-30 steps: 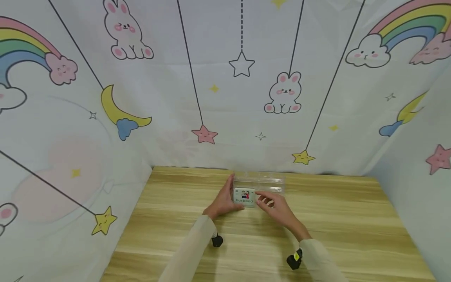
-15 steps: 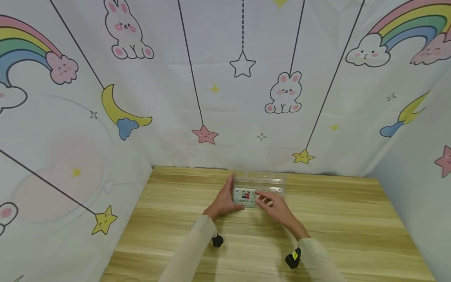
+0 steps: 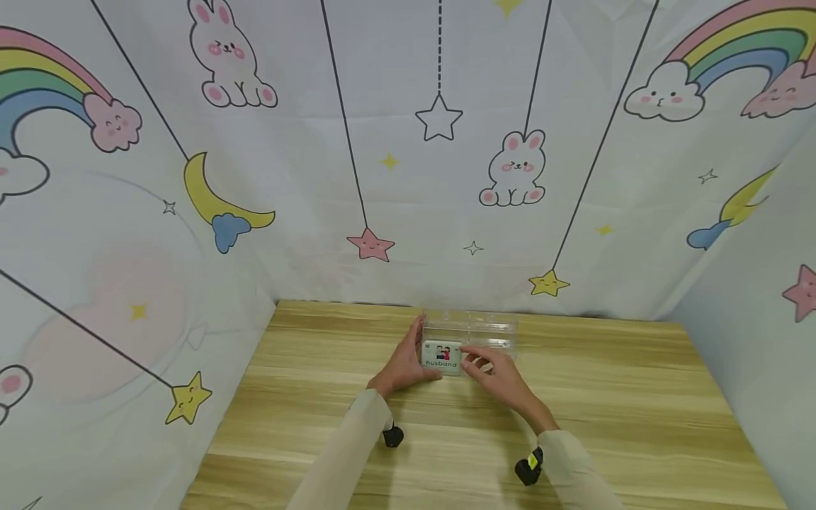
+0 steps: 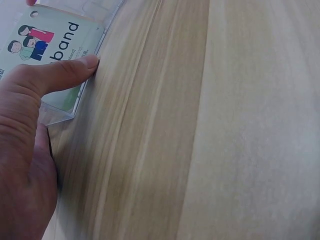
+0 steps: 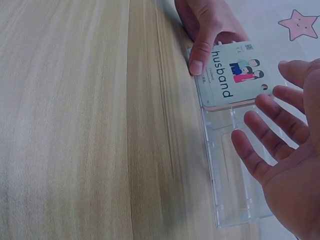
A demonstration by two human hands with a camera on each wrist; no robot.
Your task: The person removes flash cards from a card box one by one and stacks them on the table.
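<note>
A pale green stack of flashcards with the word "husband" and a drawn family lies in the left end of a clear plastic box. My left hand grips that end of the box. Its thumb lies across the front edge and over the top card; the other fingers are behind, mostly hidden. At the right edge of the cards is my right hand. In the right wrist view its fingers are spread and loosely bent, with fingertips right at the card's corner near a punched hole.
The box's right part shows bare clear compartments. Under it is a wood-grain table, and a white cloth backdrop with printed rabbits and stars rises just behind. More cloth stands at both sides. Black cameras sit at the wrists.
My right fingertips and the card's right edge have shifted very slightly left. My left hand and the box stay in place.
</note>
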